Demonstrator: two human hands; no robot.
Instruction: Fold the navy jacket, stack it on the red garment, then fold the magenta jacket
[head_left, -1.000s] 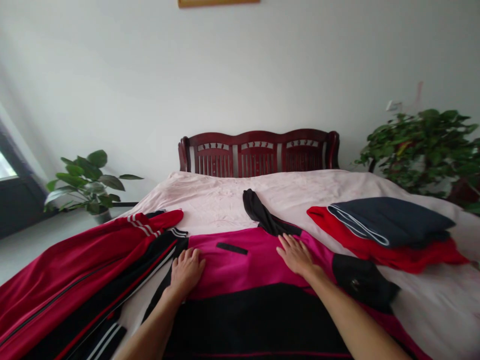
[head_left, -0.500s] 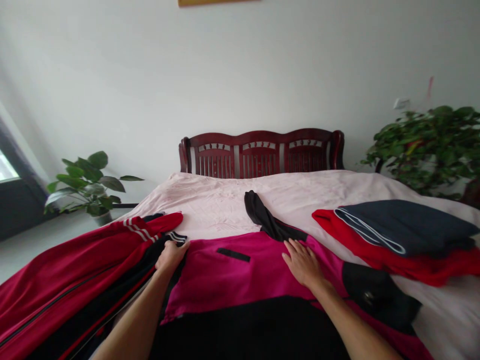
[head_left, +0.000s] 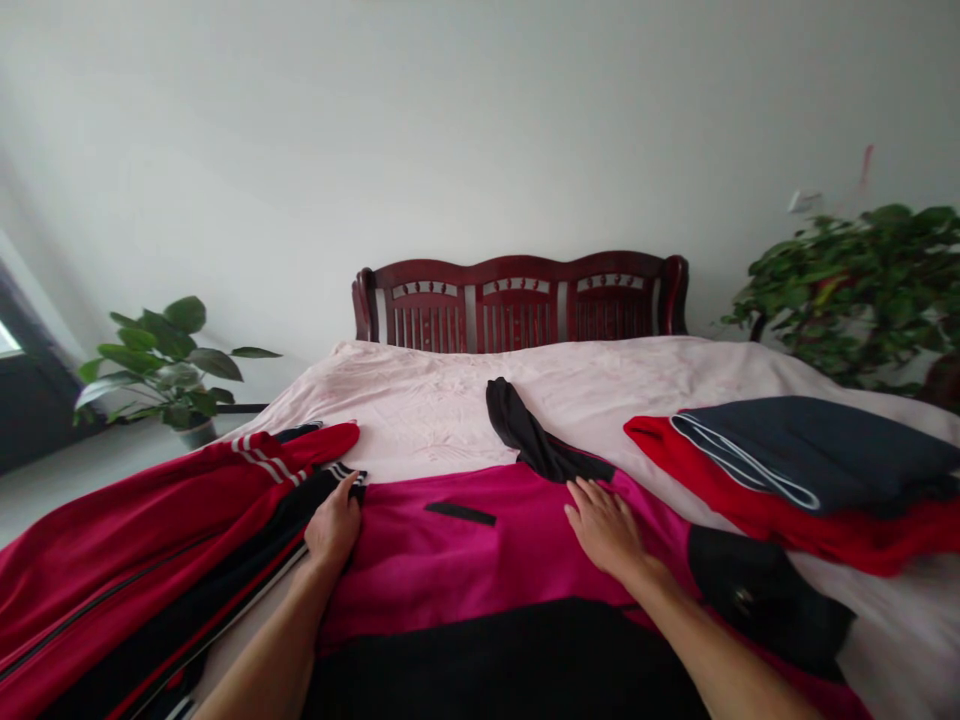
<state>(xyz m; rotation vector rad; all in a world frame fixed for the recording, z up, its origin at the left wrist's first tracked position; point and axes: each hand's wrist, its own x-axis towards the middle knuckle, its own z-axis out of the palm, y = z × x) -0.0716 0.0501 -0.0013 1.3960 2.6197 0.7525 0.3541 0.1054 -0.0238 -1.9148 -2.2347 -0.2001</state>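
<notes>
A magenta and black jacket (head_left: pixel 450 555) lies spread on the bed in front of me. My left hand (head_left: pixel 334 525) rests at its upper left edge, fingers curled down onto the cloth beside a red and black striped jacket (head_left: pixel 150 540). My right hand (head_left: pixel 607 530) lies flat with fingers stretched out on the magenta cloth, just below a black sleeve or hood (head_left: pixel 525 435) that trails toward the headboard.
Folded navy cloth (head_left: pixel 802 450) lies on a red garment (head_left: pixel 750 505) at the right. The pink bedsheet (head_left: pixel 450 400) runs to a dark wooden headboard (head_left: pixel 517 305). Potted plants stand at left (head_left: pixel 161 365) and right (head_left: pixel 862 290).
My left hand slid from the middle of the magenta cloth out to its left edge. My right hand stayed in place. The view shifted slightly.
</notes>
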